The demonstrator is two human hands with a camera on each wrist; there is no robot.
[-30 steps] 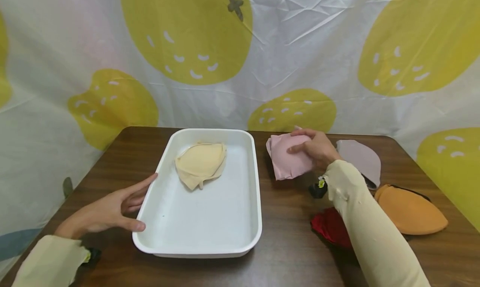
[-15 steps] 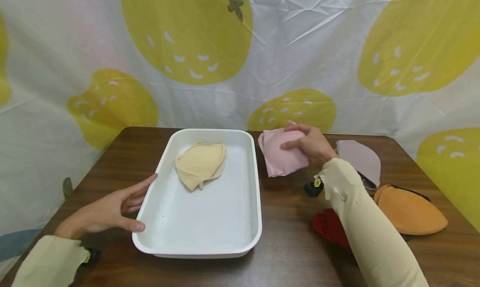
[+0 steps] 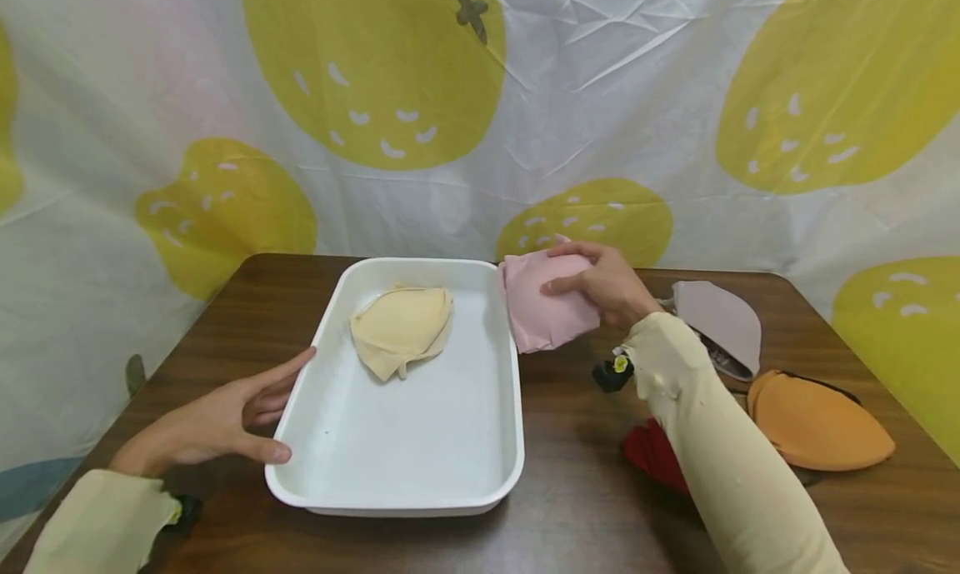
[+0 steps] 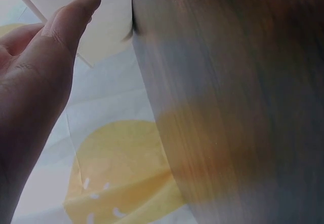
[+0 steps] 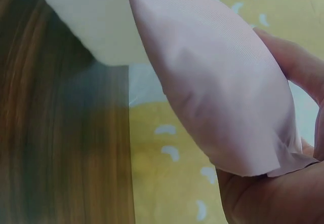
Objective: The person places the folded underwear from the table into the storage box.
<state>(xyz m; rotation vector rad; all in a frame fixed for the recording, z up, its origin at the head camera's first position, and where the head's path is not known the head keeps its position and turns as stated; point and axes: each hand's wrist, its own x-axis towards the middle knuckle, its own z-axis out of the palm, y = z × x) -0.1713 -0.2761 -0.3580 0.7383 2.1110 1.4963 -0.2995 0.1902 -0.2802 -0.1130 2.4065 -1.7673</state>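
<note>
My right hand (image 3: 611, 287) grips a folded pink bra (image 3: 551, 303) between thumb and fingers, raised over the right rim of the white tray (image 3: 420, 503). In the right wrist view the pink bra (image 5: 217, 82) fills the middle, its smooth cup side towards the camera, thumb and fingers on its edges. Inside the tray, near its back left, lies a folded beige bra (image 3: 401, 328). My left hand (image 3: 213, 420) rests against the tray's left side, fingers extended along the wall and the thumb at the rim. In the left wrist view the left hand (image 4: 45, 62) shows beside the tray.
On the right of the brown table (image 3: 570, 507) lie a greyish lilac bra (image 3: 720, 320), an orange one (image 3: 821, 424) and a red one (image 3: 656, 456), partly hidden by the right sleeve. A fruit-patterned curtain (image 3: 450, 199) hangs behind the table.
My right hand has carried the pink bra left, from beside the tray to its right rim. The left hand, the tray and the beige bra have stayed where they were.
</note>
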